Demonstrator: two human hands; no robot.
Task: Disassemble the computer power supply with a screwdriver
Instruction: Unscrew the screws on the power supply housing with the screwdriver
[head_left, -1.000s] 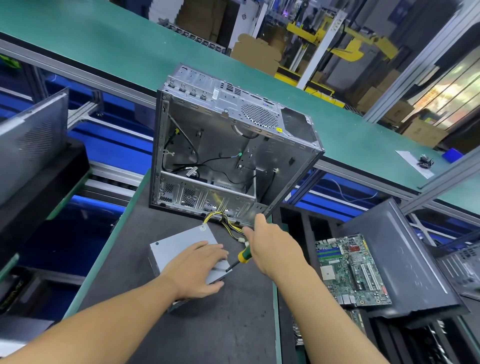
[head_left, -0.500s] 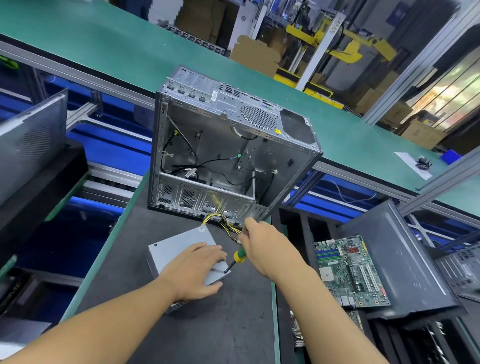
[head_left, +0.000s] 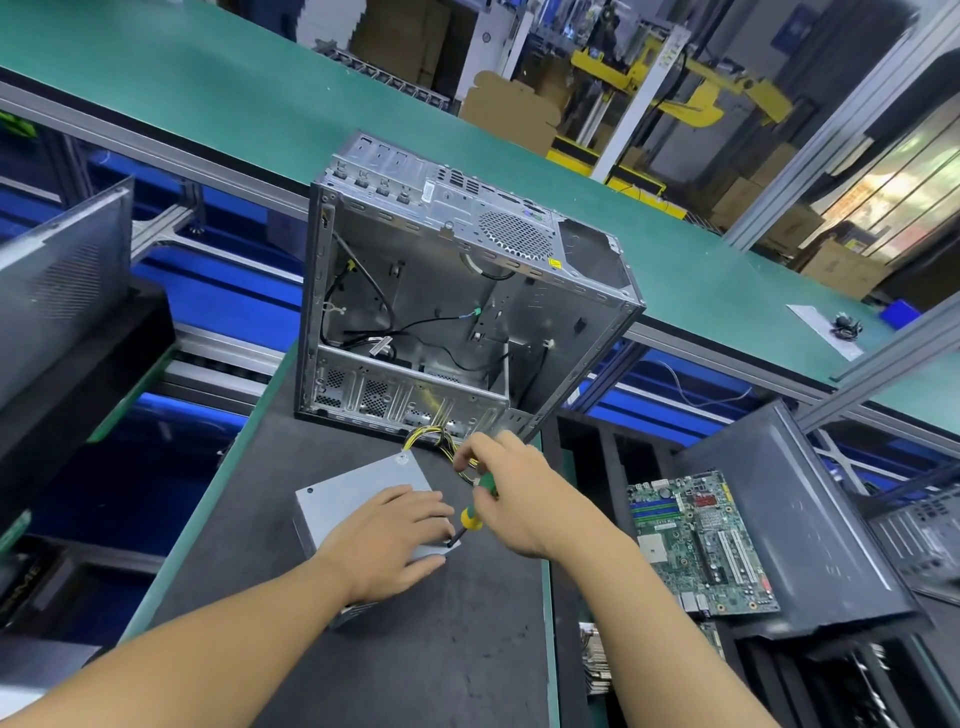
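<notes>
Two hands meet over the power supply (head_left: 350, 493), a flat grey metal box lying on a dark work mat (head_left: 415, 660). The left hand (head_left: 395, 540) lies palm down on the box's top, fingers (head_left: 423, 506) fairly straight and slightly spread, pressing on the near right part of the lid; its forearm runs back toward the lower left. The right hand (head_left: 524, 499) is curled round the screwdriver (head_left: 471, 518), its fingers clamped on the green-and-yellow handle, wrist bent so the tool slants down and to the left. The dark shaft end sits at the box's right edge, just beside the left fingertips; whether the tip is seated in a screw cannot be told. The right forearm comes in from the lower right.

A bundle of yellow and black cables (head_left: 434, 439) leaves the far right corner of the power supply and loops under the right hand's knuckles. Just beyond the power supply stands an open computer case (head_left: 467, 291), stripped, with thin black wires inside. Right of the power supply, off the mat, a green motherboard (head_left: 696, 545) lies on a dark side panel (head_left: 810, 519). Far beyond the power supply, behind the case, runs a green conveyor belt (head_left: 208, 88).
</notes>
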